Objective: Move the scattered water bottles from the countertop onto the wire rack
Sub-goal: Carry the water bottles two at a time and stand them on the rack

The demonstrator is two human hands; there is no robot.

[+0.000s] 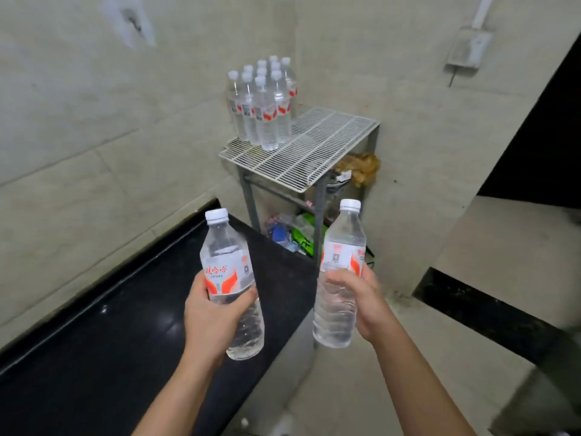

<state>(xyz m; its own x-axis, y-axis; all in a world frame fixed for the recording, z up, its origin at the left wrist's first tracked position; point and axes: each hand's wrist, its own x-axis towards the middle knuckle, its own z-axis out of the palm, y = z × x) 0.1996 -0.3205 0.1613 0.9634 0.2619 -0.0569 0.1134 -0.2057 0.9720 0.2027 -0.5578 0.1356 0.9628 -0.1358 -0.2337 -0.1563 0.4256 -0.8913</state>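
My left hand (210, 313) grips a clear water bottle (227, 262) with a white cap and a red-and-white label, held upright above the black countertop (94, 357). My right hand (355, 297) grips a second, matching bottle (342, 247) around its middle, upright, over the floor past the counter's end. Ahead in the corner stands the white wire rack (320, 146) on grey legs. Several identical bottles (262, 105) stand in a tight cluster at its back left corner. Both held bottles are well short of the rack and lower than its top.
Tiled walls close the corner behind the rack. Under the rack lie crumpled bags and packaging (292, 234), and brown paper (361, 166) sits at its right side. A dark opening (540, 136) and a black-edged step (471, 309) are to the right.
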